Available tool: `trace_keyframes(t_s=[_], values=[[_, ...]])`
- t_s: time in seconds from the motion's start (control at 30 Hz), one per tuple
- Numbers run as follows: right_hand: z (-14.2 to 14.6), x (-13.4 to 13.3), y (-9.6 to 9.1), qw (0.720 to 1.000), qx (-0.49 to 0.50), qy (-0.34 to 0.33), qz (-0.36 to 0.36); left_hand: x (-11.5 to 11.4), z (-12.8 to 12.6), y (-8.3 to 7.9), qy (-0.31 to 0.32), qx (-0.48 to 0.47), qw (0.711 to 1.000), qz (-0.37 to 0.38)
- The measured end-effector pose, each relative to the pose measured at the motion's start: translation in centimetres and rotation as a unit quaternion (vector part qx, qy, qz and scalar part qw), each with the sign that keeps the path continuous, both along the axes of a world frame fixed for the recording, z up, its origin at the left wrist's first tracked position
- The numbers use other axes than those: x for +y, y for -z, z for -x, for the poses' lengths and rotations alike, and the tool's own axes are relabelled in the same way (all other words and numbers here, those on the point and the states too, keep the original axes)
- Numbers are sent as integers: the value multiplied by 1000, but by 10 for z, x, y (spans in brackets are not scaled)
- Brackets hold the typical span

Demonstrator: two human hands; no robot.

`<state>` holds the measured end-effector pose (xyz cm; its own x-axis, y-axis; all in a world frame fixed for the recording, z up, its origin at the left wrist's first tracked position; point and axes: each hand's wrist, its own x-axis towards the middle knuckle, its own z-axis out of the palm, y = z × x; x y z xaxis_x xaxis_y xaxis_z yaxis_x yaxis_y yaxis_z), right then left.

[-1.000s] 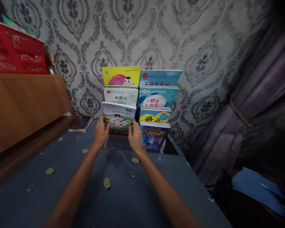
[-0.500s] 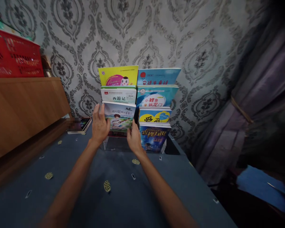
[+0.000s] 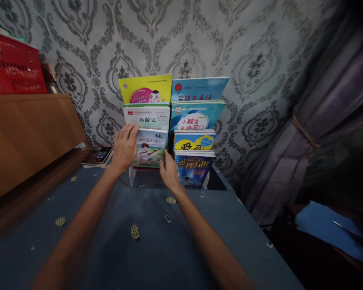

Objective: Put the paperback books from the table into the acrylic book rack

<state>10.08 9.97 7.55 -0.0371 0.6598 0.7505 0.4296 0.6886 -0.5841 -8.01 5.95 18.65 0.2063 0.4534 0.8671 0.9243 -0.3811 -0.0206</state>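
Note:
A storybook with a guitar-playing figure on its cover (image 3: pixel 151 150) stands at the front left of a clear tiered book stand (image 3: pixel 132 177). My left hand (image 3: pixel 124 148) is at its upper left edge, fingers bent round the side. Low on the right edge, my right hand (image 3: pixel 170 171) has its fingers against the same book. Behind it rise a white book (image 3: pixel 148 117) and a yellow book (image 3: pixel 147 86). In the right column are a dark blue book (image 3: pixel 194 171), a yellow-and-blue book (image 3: pixel 196 141) and two light blue books behind them.
A blue patterned cloth (image 3: pixel 109 241) covers the table. More books (image 3: pixel 99 157) lie at the left, beside a wooden cabinet (image 3: pixel 33 137) with a red basket (image 3: pixel 18 66) on top. Patterned wallpaper is behind, and a tied curtain (image 3: pixel 278 177) hangs right.
The guitar-cover book sits a little lower against the white book behind it. My left fingers have come closer together and moved over its upper left corner. The whole view has shifted slightly.

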Motion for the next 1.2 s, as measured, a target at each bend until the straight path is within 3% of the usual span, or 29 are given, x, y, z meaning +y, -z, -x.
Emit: trace_keyframes(t_s=[0.33, 1.0, 1.2], values=[[0, -1, -3, 1000, -20, 4, 9, 7, 6, 17, 7, -23, 1000, 18], [2, -7, -5, 1000, -10, -1, -8, 16, 4, 26, 23, -68, 997, -10], [1, -7, -3, 1000, -25, -6, 2, 17, 1, 51, 24, -155, 987, -20]])
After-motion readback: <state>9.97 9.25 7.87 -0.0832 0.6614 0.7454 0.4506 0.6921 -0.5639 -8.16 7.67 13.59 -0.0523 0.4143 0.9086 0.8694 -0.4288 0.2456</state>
